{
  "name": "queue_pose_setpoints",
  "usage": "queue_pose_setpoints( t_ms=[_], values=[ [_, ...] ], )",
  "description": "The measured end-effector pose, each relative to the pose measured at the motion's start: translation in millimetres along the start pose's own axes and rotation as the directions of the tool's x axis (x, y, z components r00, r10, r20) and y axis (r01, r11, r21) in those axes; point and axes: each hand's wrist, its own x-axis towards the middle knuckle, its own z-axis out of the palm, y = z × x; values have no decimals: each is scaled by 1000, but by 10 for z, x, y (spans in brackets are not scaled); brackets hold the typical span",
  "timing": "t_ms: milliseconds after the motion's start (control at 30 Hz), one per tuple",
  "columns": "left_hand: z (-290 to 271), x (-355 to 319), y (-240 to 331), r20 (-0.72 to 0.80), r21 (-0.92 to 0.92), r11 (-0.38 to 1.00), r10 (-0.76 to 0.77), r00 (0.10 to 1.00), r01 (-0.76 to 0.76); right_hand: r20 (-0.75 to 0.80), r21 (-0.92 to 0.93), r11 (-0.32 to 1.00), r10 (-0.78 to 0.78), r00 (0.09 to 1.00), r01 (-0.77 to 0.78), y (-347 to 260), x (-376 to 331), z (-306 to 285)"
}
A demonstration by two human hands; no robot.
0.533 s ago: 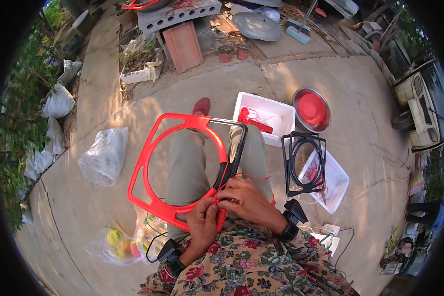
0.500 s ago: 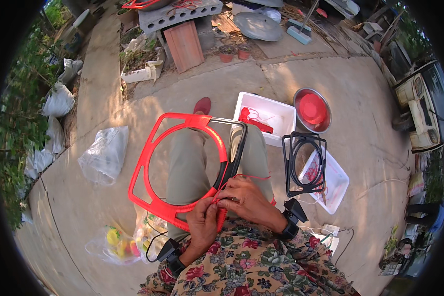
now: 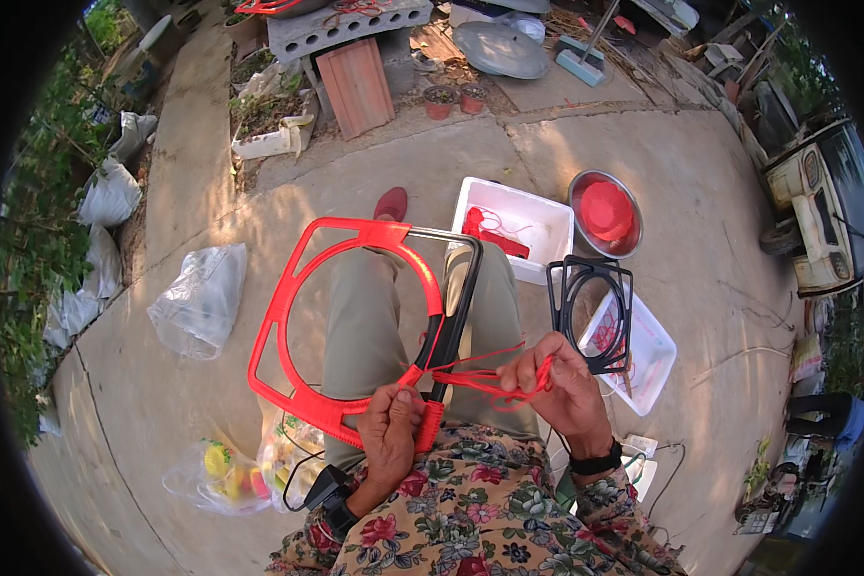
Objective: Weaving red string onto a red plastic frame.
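Note:
On my lap rests a square frame [image 3: 283, 317] with a round ring inside it. Red cord is wound over most of it; the right side and part of the ring show bare black. My left hand [image 3: 390, 427] is closed on the wrapped lower edge of the frame, near where the winding stops. Out to the right, my right hand [image 3: 564, 384] grips a looped bundle of red cord [image 3: 485, 379]. Strands of it run taut from the ring's lower right to my fingers.
Ahead to the right stand a white foam box [image 3: 547, 226] with red material and a metal basin [image 3: 579, 197] holding something red. A bare black frame [image 3: 590, 360] leans on a second white box [image 3: 655, 360]. Plastic bags [image 3: 200, 298] lie at the left.
My right hand has moved away from my left, out to the right, drawing the red cord with it. My left hand stays at the frame's lower edge.

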Motion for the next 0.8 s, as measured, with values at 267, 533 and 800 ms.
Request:
queue_pose_setpoints(
  t_ms=[267,533,800],
  values=[
    [-82,15,-29,57,-71,987,-139,989,143,-777,-535,619,-93,623,-575,-615,-1206,-1439],
    [-32,44,-27,119,43,998,-56,991,51,-745,-648,406,-164,646,-644,-252,-931,-1089],
    [-42,92,8,219,152,988,-41,975,7,-158,-985,44,195,968,-169,358,-135,-130]
  ],
)
